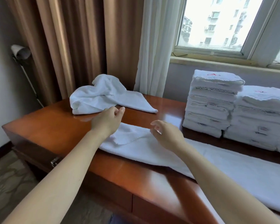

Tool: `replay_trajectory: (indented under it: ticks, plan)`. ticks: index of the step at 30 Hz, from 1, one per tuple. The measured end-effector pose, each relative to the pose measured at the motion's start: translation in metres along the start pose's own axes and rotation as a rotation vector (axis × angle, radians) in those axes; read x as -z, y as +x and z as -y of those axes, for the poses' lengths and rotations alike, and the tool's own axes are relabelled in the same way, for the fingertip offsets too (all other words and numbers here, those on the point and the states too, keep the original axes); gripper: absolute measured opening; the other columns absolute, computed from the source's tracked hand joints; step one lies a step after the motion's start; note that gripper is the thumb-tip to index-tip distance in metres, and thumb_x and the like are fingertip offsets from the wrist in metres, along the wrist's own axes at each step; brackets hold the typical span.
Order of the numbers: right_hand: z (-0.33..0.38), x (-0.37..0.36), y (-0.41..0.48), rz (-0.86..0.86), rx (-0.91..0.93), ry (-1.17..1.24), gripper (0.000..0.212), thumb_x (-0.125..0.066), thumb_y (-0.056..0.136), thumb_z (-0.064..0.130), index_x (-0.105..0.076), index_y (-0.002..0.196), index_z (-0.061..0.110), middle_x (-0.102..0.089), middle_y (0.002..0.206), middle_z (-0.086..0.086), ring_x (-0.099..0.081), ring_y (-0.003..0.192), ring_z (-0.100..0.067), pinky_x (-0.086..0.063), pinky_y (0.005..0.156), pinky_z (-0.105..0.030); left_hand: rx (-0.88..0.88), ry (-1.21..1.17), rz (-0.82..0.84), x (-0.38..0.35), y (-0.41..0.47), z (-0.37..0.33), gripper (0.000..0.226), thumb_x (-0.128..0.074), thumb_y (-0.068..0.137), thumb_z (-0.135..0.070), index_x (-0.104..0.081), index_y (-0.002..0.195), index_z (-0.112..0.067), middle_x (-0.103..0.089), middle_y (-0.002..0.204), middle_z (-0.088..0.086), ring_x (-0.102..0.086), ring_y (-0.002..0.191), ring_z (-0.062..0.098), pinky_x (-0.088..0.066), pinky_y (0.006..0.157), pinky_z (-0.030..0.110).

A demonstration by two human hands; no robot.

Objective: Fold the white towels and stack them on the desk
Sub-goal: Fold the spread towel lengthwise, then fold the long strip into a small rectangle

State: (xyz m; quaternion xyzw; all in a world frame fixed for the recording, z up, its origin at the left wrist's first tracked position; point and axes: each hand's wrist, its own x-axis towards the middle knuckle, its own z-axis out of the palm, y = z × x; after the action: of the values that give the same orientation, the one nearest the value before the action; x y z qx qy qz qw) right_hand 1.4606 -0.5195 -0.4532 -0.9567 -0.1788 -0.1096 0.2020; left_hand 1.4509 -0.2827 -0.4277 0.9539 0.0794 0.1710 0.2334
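Along the near edge of the glossy red-brown wooden desk [47,126] lies a long white terry towel [152,152]; over the desk's middle my left hand [108,120] and right hand [166,135] hover, fingers loosely curled, gripping nothing; folded white towel stacks [213,102] stand at its far right

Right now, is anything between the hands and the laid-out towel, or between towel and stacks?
Nothing visible: left hand and right hand hang over the laid-out towel; bare desk separates it from the stacks.
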Motion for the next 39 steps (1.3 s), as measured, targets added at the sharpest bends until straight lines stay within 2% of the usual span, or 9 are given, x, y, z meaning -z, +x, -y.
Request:
replay_trajectory:
  ticks: [5, 9, 12, 16, 19, 23, 28, 32, 39]
  plan:
    - [-0.007, -0.015, -0.005, 0.053, -0.004, 0.005, 0.033, -0.047, 0.098, 0.035, -0.058, 0.128, 0.027, -0.063, 0.121, 0.007, -0.053, 0.116, -0.018, -0.043, 0.081, -0.031, 0.069, -0.110, 0.170, -0.019, -0.008, 0.023, 0.036, -0.036, 0.094, -0.056, -0.057, 0.111, -0.032, -0.058, 0.104, -0.015, -0.056, 0.090, 0.010, -0.039, 0.067, 0.030]
    - [0.002, -0.020, -0.006, 0.059, 0.050, -0.003, 0.038, -0.052, 0.092, 0.027, -0.057, 0.130, 0.027, -0.061, 0.123, 0.007, -0.050, 0.118, -0.018, -0.044, 0.092, -0.034, 0.092, -0.291, 0.254, -0.020, -0.021, 0.038, 0.034, -0.043, 0.083, -0.039, -0.057, 0.113, -0.034, -0.057, 0.104, -0.018, -0.058, 0.096, 0.007, -0.048, 0.084, 0.034]
    - [0.016, -0.026, -0.001, 0.058, 0.113, 0.025, 0.037, -0.053, 0.093, 0.018, -0.057, 0.129, 0.027, -0.061, 0.120, 0.007, -0.052, 0.115, -0.018, -0.047, 0.088, -0.036, 0.047, -0.226, 0.250, -0.019, -0.029, 0.044, 0.041, -0.051, 0.086, -0.015, -0.055, 0.124, -0.031, -0.057, 0.112, -0.015, -0.058, 0.102, 0.010, -0.049, 0.093, 0.036]
    - [0.033, -0.034, 0.010, 0.011, 0.126, 0.063, 0.022, -0.053, 0.095, 0.024, -0.068, 0.110, 0.028, -0.067, 0.110, 0.010, -0.059, 0.104, -0.015, -0.045, 0.069, -0.029, 0.023, -0.131, 0.227, -0.016, -0.037, 0.052, 0.036, -0.054, 0.091, -0.021, -0.054, 0.125, -0.033, -0.057, 0.109, -0.013, -0.057, 0.097, 0.011, -0.046, 0.075, 0.030]
    - [0.043, -0.035, 0.020, -0.056, 0.050, 0.164, 0.016, -0.053, 0.096, 0.032, -0.068, 0.098, 0.029, -0.069, 0.094, 0.013, -0.062, 0.089, -0.014, -0.037, 0.056, -0.024, 0.053, -0.182, 0.172, -0.014, -0.034, 0.059, 0.023, -0.054, 0.094, -0.024, -0.060, 0.114, -0.034, -0.060, 0.103, -0.013, -0.059, 0.095, 0.010, -0.048, 0.075, 0.028]
    - [0.047, -0.028, 0.036, -0.101, -0.090, 0.289, 0.018, -0.051, 0.097, 0.036, -0.068, 0.101, 0.030, -0.066, 0.093, 0.013, -0.061, 0.095, -0.016, -0.036, 0.060, -0.023, 0.123, -0.470, 0.025, -0.010, -0.021, 0.055, 0.012, -0.050, 0.099, -0.023, -0.057, 0.101, -0.033, -0.061, 0.090, -0.010, -0.059, 0.087, 0.011, -0.039, 0.065, 0.023]
    - [0.039, -0.019, 0.031, -0.017, -0.106, 0.166, 0.033, -0.051, 0.094, 0.029, -0.061, 0.125, 0.031, -0.067, 0.120, 0.007, -0.058, 0.114, -0.018, -0.043, 0.098, -0.035, 0.091, 0.079, -0.043, -0.009, -0.016, 0.049, 0.032, -0.046, 0.101, -0.024, -0.047, 0.132, -0.028, -0.053, 0.129, -0.001, -0.061, 0.104, 0.025, -0.044, 0.071, 0.035]
    - [0.023, -0.017, 0.015, 0.040, -0.083, 0.151, 0.033, -0.052, 0.095, 0.027, -0.061, 0.127, 0.029, -0.064, 0.127, 0.004, -0.057, 0.119, -0.016, -0.043, 0.100, -0.036, -0.062, 0.160, -0.187, -0.020, -0.026, 0.032, 0.049, -0.052, 0.095, -0.012, -0.042, 0.141, -0.024, -0.043, 0.135, 0.003, -0.052, 0.117, 0.024, -0.040, 0.092, 0.035]
    - [0.001, -0.014, -0.007, 0.088, -0.100, 0.098, 0.038, -0.042, 0.097, 0.018, -0.058, 0.131, 0.027, -0.059, 0.134, 0.007, -0.055, 0.122, -0.017, -0.047, 0.088, -0.031, -0.307, -0.061, 0.194, -0.053, -0.045, -0.016, 0.033, -0.044, 0.101, -0.031, -0.060, 0.130, -0.028, -0.049, 0.142, -0.007, -0.042, 0.133, 0.015, -0.034, 0.105, 0.033]
